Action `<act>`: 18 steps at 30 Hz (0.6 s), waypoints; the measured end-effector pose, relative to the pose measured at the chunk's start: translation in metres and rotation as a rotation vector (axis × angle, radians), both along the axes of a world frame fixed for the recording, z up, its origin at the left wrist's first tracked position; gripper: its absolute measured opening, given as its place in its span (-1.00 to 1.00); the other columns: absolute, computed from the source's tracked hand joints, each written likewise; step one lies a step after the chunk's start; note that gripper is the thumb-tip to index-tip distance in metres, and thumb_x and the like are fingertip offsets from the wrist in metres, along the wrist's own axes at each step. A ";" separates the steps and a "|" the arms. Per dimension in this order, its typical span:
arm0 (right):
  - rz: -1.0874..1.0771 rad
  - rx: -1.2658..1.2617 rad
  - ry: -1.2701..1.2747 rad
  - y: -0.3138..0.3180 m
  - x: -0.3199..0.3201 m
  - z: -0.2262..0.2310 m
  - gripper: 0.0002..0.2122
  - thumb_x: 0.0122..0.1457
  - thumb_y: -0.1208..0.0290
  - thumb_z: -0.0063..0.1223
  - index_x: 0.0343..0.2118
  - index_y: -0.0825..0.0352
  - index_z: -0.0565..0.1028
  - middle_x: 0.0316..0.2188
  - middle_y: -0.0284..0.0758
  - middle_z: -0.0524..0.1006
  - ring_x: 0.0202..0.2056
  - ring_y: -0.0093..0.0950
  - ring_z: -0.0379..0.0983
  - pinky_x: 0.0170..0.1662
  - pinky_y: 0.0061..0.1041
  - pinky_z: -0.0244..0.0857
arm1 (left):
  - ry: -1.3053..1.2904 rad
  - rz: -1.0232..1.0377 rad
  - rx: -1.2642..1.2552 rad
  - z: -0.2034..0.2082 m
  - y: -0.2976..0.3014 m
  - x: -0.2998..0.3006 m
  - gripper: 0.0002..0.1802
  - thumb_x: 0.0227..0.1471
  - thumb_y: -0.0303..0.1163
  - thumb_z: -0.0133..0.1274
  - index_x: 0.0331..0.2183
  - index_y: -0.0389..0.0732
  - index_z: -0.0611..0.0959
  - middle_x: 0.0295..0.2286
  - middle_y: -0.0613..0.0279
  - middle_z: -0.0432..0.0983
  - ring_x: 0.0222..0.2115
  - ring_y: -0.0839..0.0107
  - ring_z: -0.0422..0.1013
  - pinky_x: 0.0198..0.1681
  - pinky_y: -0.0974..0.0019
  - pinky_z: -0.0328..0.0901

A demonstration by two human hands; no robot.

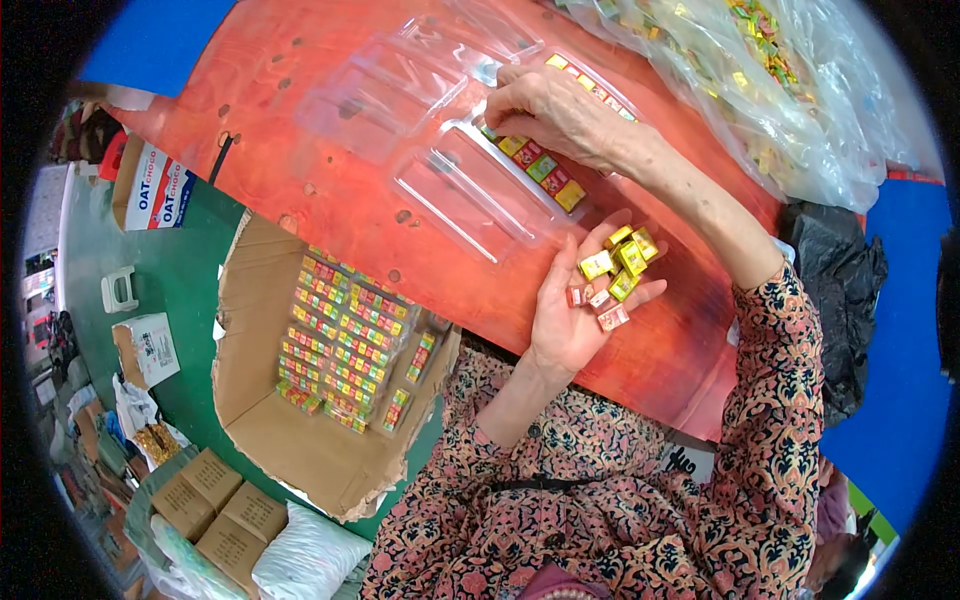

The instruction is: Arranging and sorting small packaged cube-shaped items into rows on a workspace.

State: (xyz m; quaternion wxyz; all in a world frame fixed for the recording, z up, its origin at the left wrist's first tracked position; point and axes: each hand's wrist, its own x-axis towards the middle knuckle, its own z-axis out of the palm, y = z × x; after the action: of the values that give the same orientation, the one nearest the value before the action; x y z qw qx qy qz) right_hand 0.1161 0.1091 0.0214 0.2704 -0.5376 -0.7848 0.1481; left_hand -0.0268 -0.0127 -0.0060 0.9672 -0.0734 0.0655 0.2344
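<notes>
Red wooden table (330,190) fills the upper view, above a green floor. Small wrapped cubes (612,272), yellow, green and pink, lie in the cupped left hand (585,300), fingers loosely open beneath them. Right hand (545,105), fingertips pinched together, touches a row of cubes in a clear plastic tray (480,195) on the table. An open cardboard box (300,400) of packed trays stands below the table edge; clear bags (770,90) of cubes lie top right.
</notes>
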 end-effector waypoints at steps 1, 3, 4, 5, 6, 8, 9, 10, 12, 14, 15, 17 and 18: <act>0.027 -0.059 -0.043 -0.001 0.002 0.003 -0.88 -0.07 0.47 0.04 -0.45 0.38 0.49 -0.48 -0.19 0.44 -0.37 -0.27 0.40 -0.29 -0.37 0.26 | -0.001 -0.006 -0.008 0.000 0.000 0.001 -0.39 0.14 0.00 -0.37 0.08 -0.22 0.16 0.01 0.06 0.21 0.06 0.15 0.14 0.03 -0.07 0.14; 0.048 -0.128 -0.086 -0.003 0.002 0.007 -0.88 -0.03 0.47 0.01 -0.44 0.40 0.48 -0.47 -0.21 0.42 -0.35 -0.31 0.39 -0.27 -0.42 0.25 | -0.009 -0.011 -0.033 0.000 0.001 0.001 -0.40 0.15 0.00 -0.37 0.07 -0.22 0.17 0.00 0.08 0.23 0.05 0.16 0.15 0.04 -0.07 0.12; 0.039 -0.142 -0.045 -0.003 0.003 0.007 -0.88 -0.04 0.47 0.01 -0.44 0.40 0.48 -0.48 -0.21 0.42 -0.36 -0.30 0.39 -0.27 -0.42 0.25 | 0.009 -0.016 -0.038 0.000 0.001 0.000 -0.38 0.14 0.01 -0.38 0.08 -0.22 0.16 0.01 0.08 0.21 0.06 0.17 0.14 0.06 -0.07 0.10; 0.030 -0.156 -0.004 -0.005 0.004 0.008 -0.88 -0.04 0.48 0.01 -0.44 0.41 0.48 -0.48 -0.21 0.42 -0.36 -0.30 0.39 -0.27 -0.41 0.25 | 0.007 -0.021 -0.043 0.000 0.001 0.001 -0.38 0.14 0.01 -0.38 0.08 -0.22 0.16 0.01 0.08 0.21 0.06 0.17 0.14 0.06 -0.07 0.10; 0.058 -0.144 0.017 -0.006 0.008 0.010 -0.85 -0.01 0.43 0.02 -0.43 0.42 0.49 -0.51 -0.23 0.44 -0.43 -0.36 0.39 -0.33 -0.45 0.26 | -0.005 -0.018 -0.031 0.000 0.001 0.001 -0.38 0.14 0.02 -0.38 0.09 -0.22 0.15 0.02 0.08 0.20 0.07 0.17 0.13 0.06 -0.07 0.09; 0.013 -0.173 0.057 -0.017 0.009 0.024 -0.83 0.01 0.39 0.02 -0.42 0.41 0.49 -0.53 -0.25 0.44 -0.45 -0.42 0.38 -0.36 -0.48 0.25 | -0.011 -0.006 -0.005 0.001 0.002 -0.001 -0.36 0.14 0.02 -0.39 0.11 -0.21 0.12 0.05 0.06 0.16 0.09 0.16 0.09 0.08 -0.06 0.07; -0.026 -0.197 0.102 -0.022 0.011 0.027 -0.80 0.04 0.35 0.02 -0.40 0.41 0.50 -0.55 -0.26 0.44 -0.48 -0.47 0.36 -0.40 -0.51 0.24 | -0.005 -0.002 -0.006 0.001 0.002 -0.003 -0.36 0.14 0.02 -0.39 0.11 -0.21 0.12 0.05 0.06 0.16 0.09 0.16 0.09 0.08 -0.06 0.07; -0.068 -0.278 0.193 -0.031 0.019 0.029 -0.76 0.08 0.29 0.01 -0.40 0.42 0.50 -0.59 -0.34 0.45 -0.51 -0.60 0.31 -0.43 -0.58 0.21 | -0.016 -0.007 -0.019 0.004 0.002 -0.001 -0.36 0.14 0.02 -0.39 0.11 -0.21 0.12 0.05 0.06 0.15 0.09 0.16 0.08 0.08 -0.07 0.06; -0.096 -0.437 0.206 -0.048 0.028 0.045 -0.76 0.09 0.29 0.00 -0.41 0.42 0.50 -0.61 -0.37 0.45 -0.52 -0.63 0.31 -0.43 -0.59 0.21 | -0.019 -0.010 -0.039 0.002 0.001 0.000 -0.36 0.14 0.02 -0.40 0.11 -0.21 0.12 0.06 0.06 0.14 0.10 0.15 0.07 0.08 -0.08 0.06; -0.094 -0.603 0.299 -0.063 0.038 0.047 -0.78 0.09 0.32 0.02 -0.43 0.43 0.50 -0.63 -0.45 0.45 -0.54 -0.69 0.30 -0.44 -0.64 0.19 | -0.014 0.007 -0.045 0.001 0.001 0.000 -0.36 0.14 0.03 -0.42 0.11 -0.21 0.12 0.06 0.06 0.14 0.10 0.13 0.06 0.08 -0.11 0.05; -0.097 -0.605 0.302 -0.072 0.042 0.049 -0.78 0.09 0.32 0.02 -0.43 0.43 0.50 -0.63 -0.45 0.45 -0.54 -0.69 0.30 -0.44 -0.64 0.19 | -0.012 0.004 -0.047 0.002 0.002 0.000 -0.36 0.14 0.03 -0.42 0.11 -0.21 0.12 0.06 0.06 0.14 0.10 0.13 0.06 0.08 -0.11 0.05; -0.118 -0.731 0.429 -0.094 0.038 0.063 -0.82 0.03 0.38 0.07 -0.46 0.43 0.51 -0.62 -0.40 0.49 -0.52 -0.69 0.36 -0.46 -0.65 0.26 | 0.012 0.010 -0.050 0.006 0.003 0.001 -0.36 0.14 0.03 -0.46 0.11 -0.22 0.13 0.05 0.06 0.16 0.10 0.12 0.08 0.08 -0.15 0.03; -0.054 -0.644 0.454 -0.103 0.036 0.062 -0.84 -0.08 0.46 0.19 -0.45 0.41 0.50 -0.54 -0.45 0.48 -0.47 -0.69 0.35 -0.43 -0.61 0.22 | 0.015 0.009 -0.046 0.006 0.003 0.000 -0.35 0.15 0.04 -0.49 0.10 -0.22 0.13 0.03 0.05 0.18 0.09 0.12 0.08 0.10 -0.06 0.04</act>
State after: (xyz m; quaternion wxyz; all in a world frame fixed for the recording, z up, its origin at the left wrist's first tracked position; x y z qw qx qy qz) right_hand 0.1522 0.0057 0.0834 0.2583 -0.5691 -0.6039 0.4946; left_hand -0.0271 -0.0100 -0.0004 0.9636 -0.0940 0.0777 0.2378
